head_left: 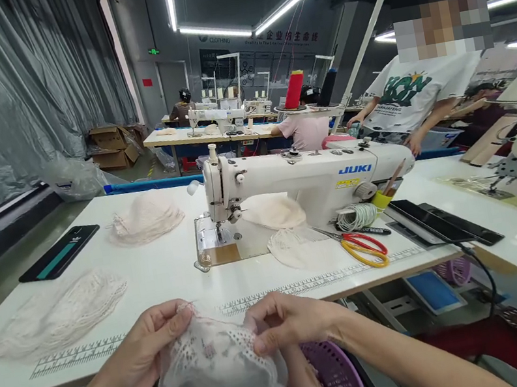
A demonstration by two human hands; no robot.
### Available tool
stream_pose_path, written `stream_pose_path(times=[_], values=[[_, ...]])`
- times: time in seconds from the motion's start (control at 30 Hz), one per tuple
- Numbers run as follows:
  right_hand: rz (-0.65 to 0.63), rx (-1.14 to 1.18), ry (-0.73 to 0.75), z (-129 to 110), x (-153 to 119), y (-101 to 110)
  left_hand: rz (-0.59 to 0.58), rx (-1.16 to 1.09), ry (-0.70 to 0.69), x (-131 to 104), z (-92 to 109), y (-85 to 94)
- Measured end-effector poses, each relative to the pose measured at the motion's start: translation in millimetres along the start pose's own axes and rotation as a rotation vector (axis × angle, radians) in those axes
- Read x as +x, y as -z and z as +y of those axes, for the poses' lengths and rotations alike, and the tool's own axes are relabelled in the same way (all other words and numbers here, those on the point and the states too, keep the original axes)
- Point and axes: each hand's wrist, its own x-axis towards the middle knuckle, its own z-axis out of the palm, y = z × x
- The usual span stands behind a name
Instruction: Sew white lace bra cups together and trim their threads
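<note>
A white lace fabric piece (218, 365), sheer with small eyelets, hangs stretched between my two hands in front of the table edge. My left hand (167, 331) pinches its upper left corner between thumb and fingers. At the upper right edge, my right hand (285, 324) is closed on the same piece. Beyond them stands a white sewing machine (295, 177) with its needle area (219, 233) above a metal plate. Cream fabric cups (274, 211) lie under the machine's arm, and a paler round piece (292, 247) sits in front of them.
Stacks of lace pieces (60, 312) and cream pieces (146, 217) lie on the left, near a black phone-like slab (60, 253). Scissors (364, 250) and a cord coil (356, 217) rest at right. A purple basket (339, 378) stands below. A person (419, 87) stands behind the machine.
</note>
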Motion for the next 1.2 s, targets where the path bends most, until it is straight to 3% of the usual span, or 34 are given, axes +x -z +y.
stream_pose_path(times=[0.13,0.3,0.37,0.43,0.53,0.57,0.67,0.7,0.77,0.83,0.97,1.07,1.2], values=[[0.09,-0.172,0.144,-25.8,7.9,15.2,0.043,0.083,-0.132,15.8,29.2,7.2],[0.408,-0.922,0.476,-64.6,15.9,39.8,0.065,0.466,-0.406,43.1,82.0,20.2],[0.489,-1.191,0.556,-61.8,21.5,47.7,0.019,0.659,-0.452,48.7,89.8,28.2],[0.476,-1.339,0.551,-46.6,26.6,54.2,-0.071,0.852,-0.395,50.4,82.4,40.9],[0.366,-1.33,0.446,-17.8,26.7,60.7,-0.126,1.051,-0.325,45.7,54.5,67.4],[0.348,-1.289,0.411,-11.1,24.8,62.4,-0.089,1.068,-0.366,43.2,46.5,75.9],[0.43,-1.137,0.326,-4.9,21.9,68.0,-0.062,1.207,-0.375,44.1,40.9,88.5],[0.483,-1.098,0.303,-6.2,24.4,70.1,-0.085,1.276,-0.351,50.0,44.8,87.1],[0.566,-1.062,0.26,-9.9,36.3,73.4,0.071,1.357,-0.381,70.7,55.0,77.7],[0.607,-1.099,0.225,-11.2,54.5,74.3,0.1,1.42,-0.48,97.8,60.8,64.8],[0.65,-1.282,0.153,-5.2,85.1,69.6,0.138,1.5,-0.379,135.5,52.3,48.3],[0.643,-1.274,0.1,-2.9,91.0,65.8,0.131,1.502,-0.339,137.2,44.3,45.3],[0.583,-1.056,-0.002,-7.2,87.8,66.3,0.131,1.394,-0.332,126.2,47.4,40.3]])
